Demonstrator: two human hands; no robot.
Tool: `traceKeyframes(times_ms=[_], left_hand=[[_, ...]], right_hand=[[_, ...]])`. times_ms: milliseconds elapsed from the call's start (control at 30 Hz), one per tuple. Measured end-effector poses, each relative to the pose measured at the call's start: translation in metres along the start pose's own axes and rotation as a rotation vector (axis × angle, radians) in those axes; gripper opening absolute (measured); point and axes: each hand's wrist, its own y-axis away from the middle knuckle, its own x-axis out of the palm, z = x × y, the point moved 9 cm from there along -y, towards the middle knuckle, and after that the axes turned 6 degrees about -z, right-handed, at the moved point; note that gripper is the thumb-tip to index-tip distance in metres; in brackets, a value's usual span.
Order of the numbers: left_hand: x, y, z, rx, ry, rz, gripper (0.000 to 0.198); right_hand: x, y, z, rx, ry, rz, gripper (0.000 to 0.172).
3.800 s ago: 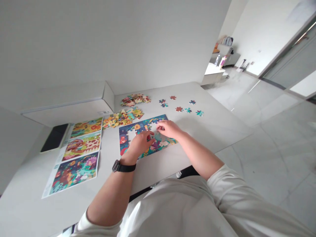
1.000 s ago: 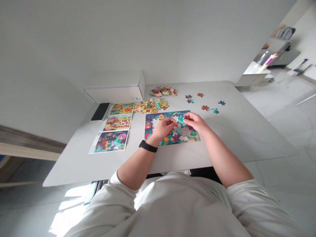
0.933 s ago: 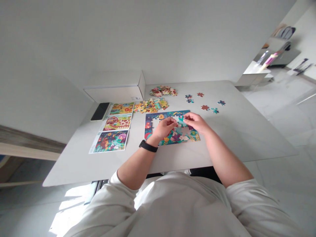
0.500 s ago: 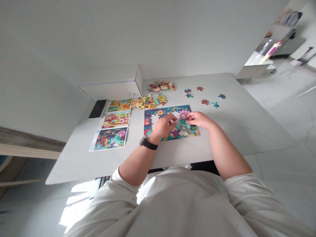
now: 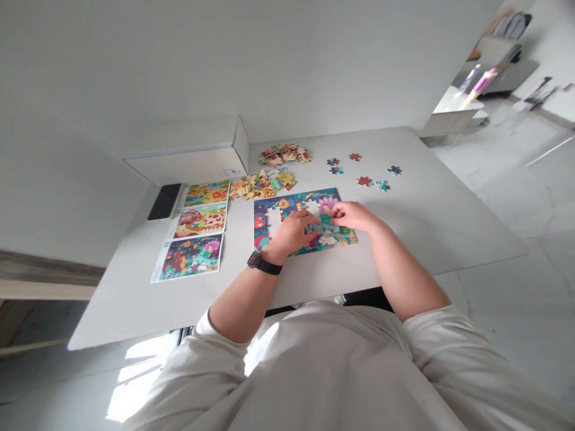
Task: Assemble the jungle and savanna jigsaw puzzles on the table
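Observation:
A partly assembled jigsaw puzzle (image 5: 287, 203) with a blue and teal jungle picture lies on the white table (image 5: 404, 221). White gaps (image 5: 273, 220) show in its left part. My right hand (image 5: 353, 215) pinches a teal jigsaw piece (image 5: 324, 226) above the puzzle's lower right area. My left hand (image 5: 290, 232) lies over the puzzle's middle, its fingertips at the piece's left end. Whether those fingers grip the piece is hidden. A black watch (image 5: 264, 263) circles my left wrist.
Two heaps of loose pieces (image 5: 283, 154) lie beyond the puzzle, and several single pieces (image 5: 364, 181) lie to its right. Three printed picture sheets (image 5: 200, 218), a black phone (image 5: 164, 202) and a white box (image 5: 186, 164) stand at the left.
The teal piece has moved from the puzzle's upper edge toward its lower middle, between my hands. My view has shifted, so the table appears further left and slightly tilted.

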Motion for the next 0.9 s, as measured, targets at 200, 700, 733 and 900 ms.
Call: traceKeyframes(times_ms=[200, 700, 733, 900], left_hand=[[0.004, 0.001, -0.001, -0.001, -0.05, 0.03, 0.024], [0.005, 0.002, -0.005, 0.046, -0.078, 0.037, 0.025], [0.005, 0.002, -0.006, 0.051, -0.077, 0.033, 0.026], [0.007, 0.004, -0.012, 0.093, -0.074, 0.052, 0.027]], right_hand=[[-0.004, 0.005, 0.013, -0.056, 0.059, -0.02, 0.012], [-0.012, 0.01, 0.018, -0.047, 0.225, -0.033, 0.013], [-0.015, 0.01, 0.018, -0.051, 0.212, -0.035, 0.013], [-0.021, 0.014, 0.016, -0.033, 0.191, -0.003, 0.01]])
